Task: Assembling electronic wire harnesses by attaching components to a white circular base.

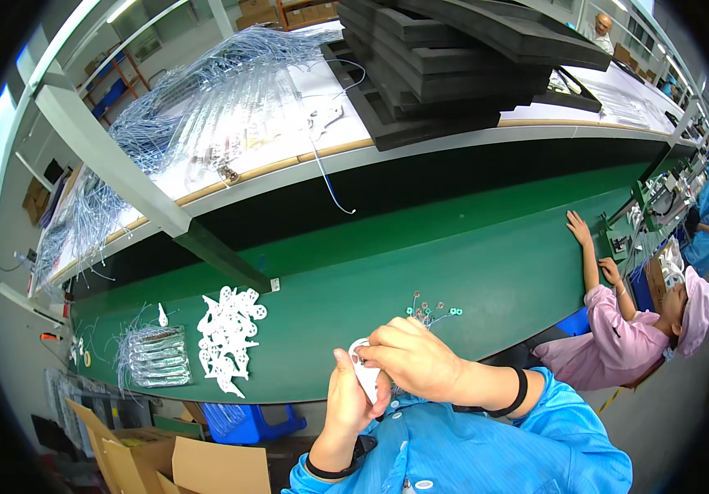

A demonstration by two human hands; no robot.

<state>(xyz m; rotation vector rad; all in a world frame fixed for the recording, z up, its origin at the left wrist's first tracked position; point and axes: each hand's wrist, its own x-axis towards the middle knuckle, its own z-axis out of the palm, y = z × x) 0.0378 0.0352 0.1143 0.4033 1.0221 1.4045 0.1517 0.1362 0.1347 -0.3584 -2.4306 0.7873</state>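
Close in front of my body, my left hand [349, 397] is wrapped round a white plastic part [366, 377], tilted upright. My right hand [413, 356] bends over its upper end, fingers pressed together against it; any small piece between them is hidden. Just beyond my right hand, several thin wires with small green and reddish round ends [432, 310] lie on the green bench [321, 288]. Further left is a pile of white plastic parts [229, 336] with round, wheel-like ends. Beside that pile lie silvery bundles of wires [155, 357], with a single white piece [162, 314] behind them.
Above the bench, a shelf [272, 165] carries a mass of blue-grey wires [157, 115] and stacked black foam frames [428, 66]. A metal post [116, 156] stands at left. A co-worker in pink [601, 337] sits at right. Open cardboard boxes [218, 465] and a blue stool [247, 421] are below the bench.
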